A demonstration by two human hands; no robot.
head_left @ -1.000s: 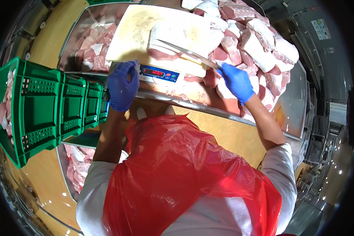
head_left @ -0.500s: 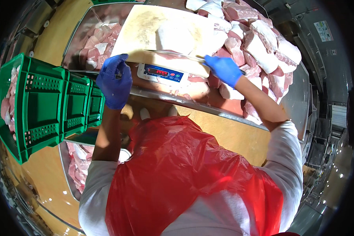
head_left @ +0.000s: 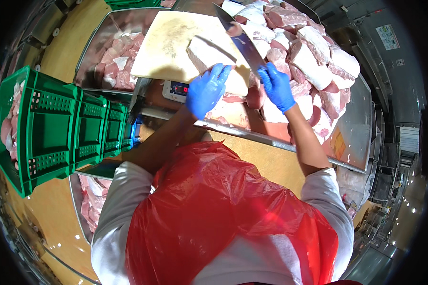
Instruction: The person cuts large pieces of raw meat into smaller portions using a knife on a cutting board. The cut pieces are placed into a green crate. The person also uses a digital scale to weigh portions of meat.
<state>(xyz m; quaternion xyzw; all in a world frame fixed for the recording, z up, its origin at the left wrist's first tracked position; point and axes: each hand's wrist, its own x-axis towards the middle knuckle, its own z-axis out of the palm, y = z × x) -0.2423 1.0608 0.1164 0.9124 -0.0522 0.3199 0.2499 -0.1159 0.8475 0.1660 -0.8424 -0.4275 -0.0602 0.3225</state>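
Gripping knife (head_left: 248,47) in right hand (head_left: 276,88). Touching meat piece (head_left: 207,54) with left hand (head_left: 207,92), can't tell if gripped; at left hand's 12, right hand's 10 o'clock.

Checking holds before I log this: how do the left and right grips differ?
The right grip is closed on the knife; the left grip shows no tool and is at the near end of the meat slab. The left grip partly hides the scale; the right grip, the meat pile. Both wear blue gloves.
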